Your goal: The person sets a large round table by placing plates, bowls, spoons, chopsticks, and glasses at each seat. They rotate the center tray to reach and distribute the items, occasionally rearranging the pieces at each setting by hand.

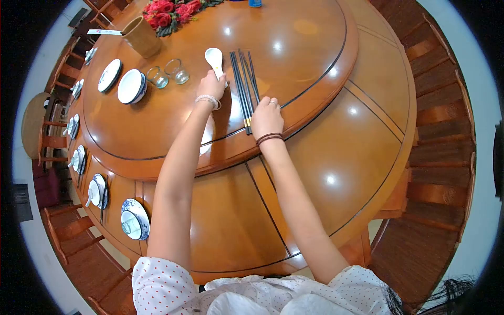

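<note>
My left hand point(211, 86), with a pale beaded bracelet at the wrist, is closed on white soup spoons point(213, 58) over the raised turntable point(173, 123). One spoon's bowl points away from me, and the handles are largely hidden by my fingers. To its right, several dark chopsticks point(240, 89) with gold bands lie side by side. My right hand point(268, 115), with a brown band at the wrist, is closed at the near end of the rightmost chopsticks. Its fingertips are partly hidden.
On the turntable stand two small glasses point(177, 72), stacked bowls point(132, 86), stacked plates point(109, 75), a wooden holder point(142, 38) and red flowers point(170, 13). Place settings point(135, 219) line the table's left edge. Wooden chairs point(438, 110) surround the table.
</note>
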Available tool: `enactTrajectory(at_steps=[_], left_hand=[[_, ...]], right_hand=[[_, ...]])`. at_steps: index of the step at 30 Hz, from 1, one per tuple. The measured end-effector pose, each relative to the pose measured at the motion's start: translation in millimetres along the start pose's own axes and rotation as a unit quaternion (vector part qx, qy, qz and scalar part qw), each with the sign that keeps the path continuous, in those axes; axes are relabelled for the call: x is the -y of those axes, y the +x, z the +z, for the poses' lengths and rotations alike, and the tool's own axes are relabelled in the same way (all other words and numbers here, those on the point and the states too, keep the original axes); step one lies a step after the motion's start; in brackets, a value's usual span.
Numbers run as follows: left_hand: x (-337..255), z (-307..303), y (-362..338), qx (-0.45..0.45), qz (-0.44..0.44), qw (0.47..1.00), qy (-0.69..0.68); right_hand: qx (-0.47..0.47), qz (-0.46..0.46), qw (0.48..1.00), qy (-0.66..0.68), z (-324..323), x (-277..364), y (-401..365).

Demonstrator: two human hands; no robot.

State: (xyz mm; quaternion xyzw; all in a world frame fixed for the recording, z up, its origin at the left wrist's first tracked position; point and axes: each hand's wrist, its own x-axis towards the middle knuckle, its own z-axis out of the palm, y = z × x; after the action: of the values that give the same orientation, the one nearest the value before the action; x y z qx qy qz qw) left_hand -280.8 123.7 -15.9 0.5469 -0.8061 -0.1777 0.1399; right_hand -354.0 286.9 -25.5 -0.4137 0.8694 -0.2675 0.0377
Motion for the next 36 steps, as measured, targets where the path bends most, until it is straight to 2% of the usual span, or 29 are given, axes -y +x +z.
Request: enactTrajectory(at_steps=[5,7,10,11,13,15,17,19,20,22,23,25,26,29,30,32,33,35,36], left_hand=[[2,-7,-14,-0.009,-0.006,1.0,0.016],[-4,-16,-25,-0.019,0.0,1.0,0.013],[-1,-27,-70,-0.106,0.116,0.978,-0.138],[5,-28,-91,-0.129,0.155,0.961,-0.19],[8,-52,-154,-0.032,0.067,0.963,-0.261],[36,-55,-217,-0.073,0.096,0.93,-0.348],[64,-74,-286,-0.062,0.03,0.926,-0.372],[98,-97,-352,-0.059,-0.043,0.932,-0.354],[117,-109,-383,-0.071,-0.058,0.932,-0.351],[157,-134,-434,-0.103,-0.13,0.921,-0.352],[177,-147,-451,-0.109,-0.14,0.92,-0.35],[213,-176,-474,-0.194,-0.186,0.907,-0.324],[232,-189,-480,-0.217,-0.196,0.902,-0.319],[299,-214,-482,-0.239,-0.235,0.905,-0.26],[316,-223,-481,-0.237,-0.236,0.905,-0.263],[345,-237,-474,-0.137,-0.272,0.939,-0.157],[357,-240,-472,-0.137,-0.273,0.938,-0.16],[376,-242,-466,-0.114,-0.185,0.972,-0.089],[378,-250,-461,-0.069,-0.201,0.973,-0.092]], right_hand=[[0.008,0.009,0.997,-0.071,10,12,-3],[0.022,0.012,0.999,-0.028,3,11,-2],[0.115,0.057,0.989,0.075,-18,15,-18],[0.111,0.06,0.985,0.121,-23,15,-30],[0.08,0.042,0.971,0.221,-31,17,-70],[0.074,-0.035,0.923,0.376,-23,17,-123],[0.233,0.066,0.789,0.564,-29,30,-188],[0.326,0.095,0.704,0.624,-39,51,-246],[0.344,0.091,0.698,0.621,-38,61,-272],[0.418,0.118,0.64,0.633,-31,81,-320],[0.429,0.119,0.636,0.63,-25,91,-341],[0.48,0.142,0.575,0.647,-12,118,-374],[0.496,0.162,0.565,0.639,-4,130,-389],[0.494,0.166,0.571,0.635,27,171,-425],[0.486,0.163,0.591,0.623,39,182,-435],[0.461,0.156,0.617,0.619,61,205,-448],[0.436,0.146,0.639,0.616,72,215,-453],[0.419,0.138,0.655,0.613,91,228,-459],[0.406,0.139,0.671,0.605,97,235,-461]])
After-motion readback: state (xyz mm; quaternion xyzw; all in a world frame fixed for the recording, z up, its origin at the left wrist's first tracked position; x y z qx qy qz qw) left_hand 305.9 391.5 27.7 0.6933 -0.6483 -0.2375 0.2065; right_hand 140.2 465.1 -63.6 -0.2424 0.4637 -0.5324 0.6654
